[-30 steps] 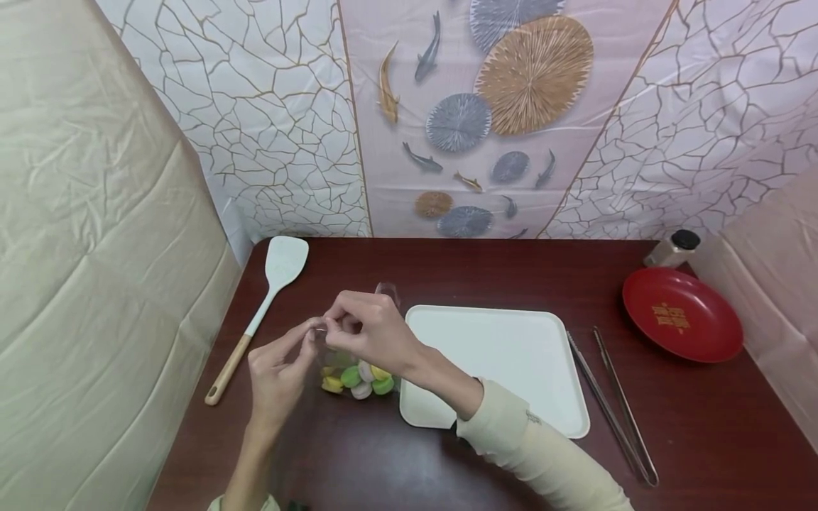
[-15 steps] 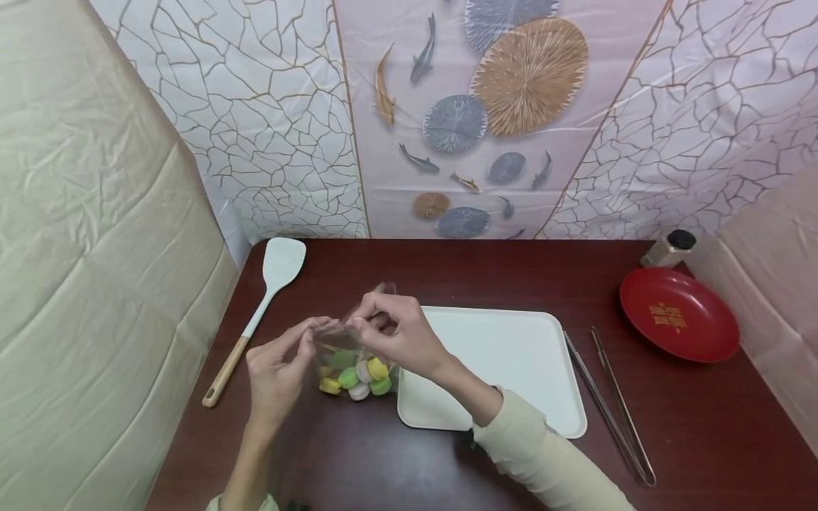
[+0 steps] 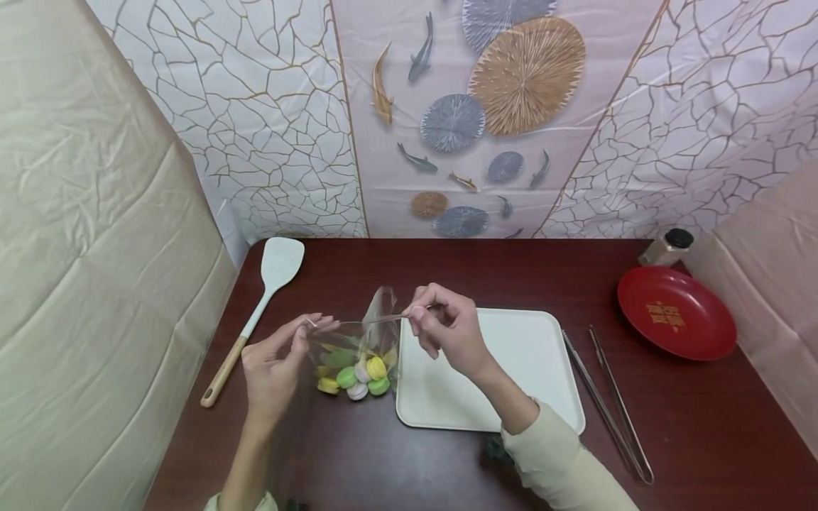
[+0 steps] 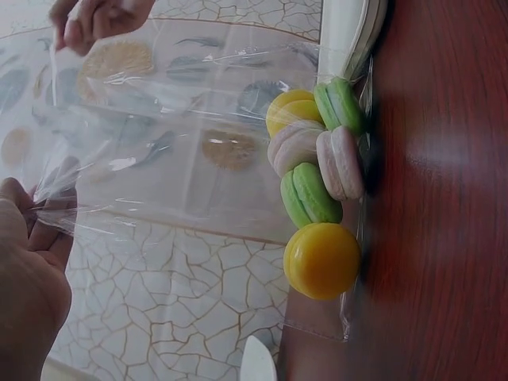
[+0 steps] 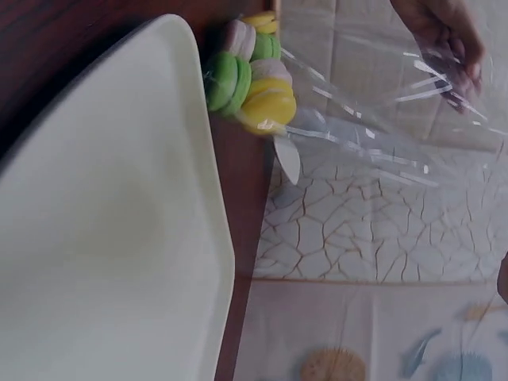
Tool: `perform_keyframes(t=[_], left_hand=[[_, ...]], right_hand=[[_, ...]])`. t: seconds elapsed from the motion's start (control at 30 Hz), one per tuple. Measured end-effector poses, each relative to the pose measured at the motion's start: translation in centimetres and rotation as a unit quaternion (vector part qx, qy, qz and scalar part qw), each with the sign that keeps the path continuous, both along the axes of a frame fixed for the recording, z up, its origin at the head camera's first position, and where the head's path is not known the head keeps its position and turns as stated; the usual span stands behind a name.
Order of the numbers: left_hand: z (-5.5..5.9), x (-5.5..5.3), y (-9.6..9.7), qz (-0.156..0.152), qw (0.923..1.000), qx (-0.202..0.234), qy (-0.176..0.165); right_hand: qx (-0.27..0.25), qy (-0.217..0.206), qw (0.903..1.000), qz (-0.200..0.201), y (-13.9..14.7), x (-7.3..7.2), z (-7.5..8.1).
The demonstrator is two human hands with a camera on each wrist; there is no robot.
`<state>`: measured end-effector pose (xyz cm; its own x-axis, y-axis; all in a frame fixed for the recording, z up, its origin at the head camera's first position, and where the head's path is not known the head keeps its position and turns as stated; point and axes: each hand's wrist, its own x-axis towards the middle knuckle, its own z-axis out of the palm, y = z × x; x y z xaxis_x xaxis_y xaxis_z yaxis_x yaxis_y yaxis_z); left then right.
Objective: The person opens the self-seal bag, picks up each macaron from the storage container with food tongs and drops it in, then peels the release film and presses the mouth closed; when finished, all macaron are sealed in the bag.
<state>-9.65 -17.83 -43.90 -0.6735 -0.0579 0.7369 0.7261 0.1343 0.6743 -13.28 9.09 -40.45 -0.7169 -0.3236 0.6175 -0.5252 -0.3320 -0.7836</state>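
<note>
A clear plastic bag [image 3: 381,304] stands at the left of the table, with several yellow, green and pale pinkish macarons [image 4: 321,260] at its bottom. My left hand [image 3: 275,365] pinches the left side of the bag's mouth between thumb and fingers. On the other side, my right hand [image 3: 452,328] pinches a thin pale strip at the mouth's right end, its fingertips over the tray's left part. Between the hands the bag's upper edge is stretched nearly straight. In the right wrist view, only a sliver of the right hand [image 5: 503,279] shows at the edge.
A white rectangular tray [image 3: 505,376] lies right beside the bag. Metal tongs [image 3: 623,426] are to its right, with a red plate [image 3: 696,319] and a black-lidded jar [image 3: 667,250] beyond. At the left lies a white spatula [image 3: 281,262] with a wooden handle.
My right hand has moved right, away from the left hand, drawing the bag's mouth out wide between them. The left hand has stayed nearly in place, still pinching the bag.
</note>
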Motion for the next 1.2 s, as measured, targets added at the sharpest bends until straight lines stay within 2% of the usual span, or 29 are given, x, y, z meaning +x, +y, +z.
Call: perform_keyframes(t=[0.1,0.2,0.37,0.7,1.0,1.2], left_hand=[[0.1,0.1,-0.1,0.011,0.9999,-0.002,-0.008],[0.1,0.3,-0.2,0.021,0.9996,-0.008,-0.017],[0.1,0.3,-0.4,0.022,0.9995,-0.012,-0.016],[0.0,0.3,-0.5,0.020,0.9996,-0.005,-0.022],[0.0,0.6,-0.3,0.024,0.9989,0.012,-0.037],[-0.1,0.5,-0.2,0.025,0.9988,0.019,-0.036]], right_hand=[[-0.018,-0.007,0.9997,-0.014,1.2,0.3,-0.2],[-0.054,-0.011,0.9984,-0.010,2.4,0.8,-0.2],[-0.104,-0.018,0.9944,-0.001,4.1,1.6,-0.2],[-0.163,-0.022,0.9864,-0.002,6.7,3.0,-0.2],[-0.264,-0.022,0.9644,-0.004,10.5,4.7,-0.6],[-0.294,-0.035,0.9550,-0.014,12.6,6.0,-1.1]])
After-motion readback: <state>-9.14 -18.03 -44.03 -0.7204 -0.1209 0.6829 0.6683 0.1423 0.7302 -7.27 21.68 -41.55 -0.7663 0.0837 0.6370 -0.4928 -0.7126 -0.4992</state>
